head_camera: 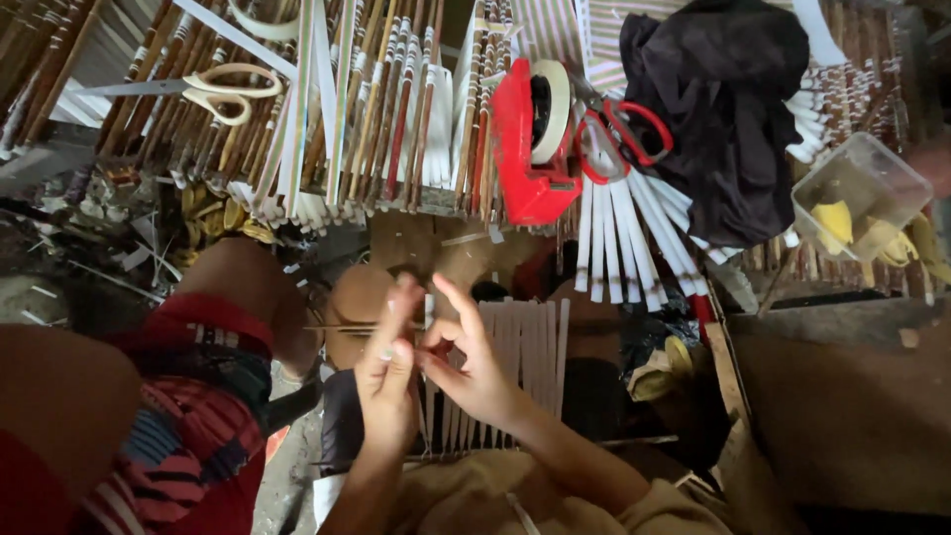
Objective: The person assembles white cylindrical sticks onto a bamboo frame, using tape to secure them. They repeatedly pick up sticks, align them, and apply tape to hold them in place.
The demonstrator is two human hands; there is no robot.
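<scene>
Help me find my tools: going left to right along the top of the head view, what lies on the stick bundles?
Cream-handled scissors → red tape dispenser → red-handled scissors → black cloth → clear plastic tub holding yellow pieces.

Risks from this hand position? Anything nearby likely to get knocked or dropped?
1. Both the left hand and right hand pinch a thin white strip at the fingertips only; it may slip or bend.
2. The row of white strips lies loose under the hands; a wrist could scatter it.
3. The red tape dispenser and red-handled scissors sit near the stick pile's edge and might slide down.
</scene>
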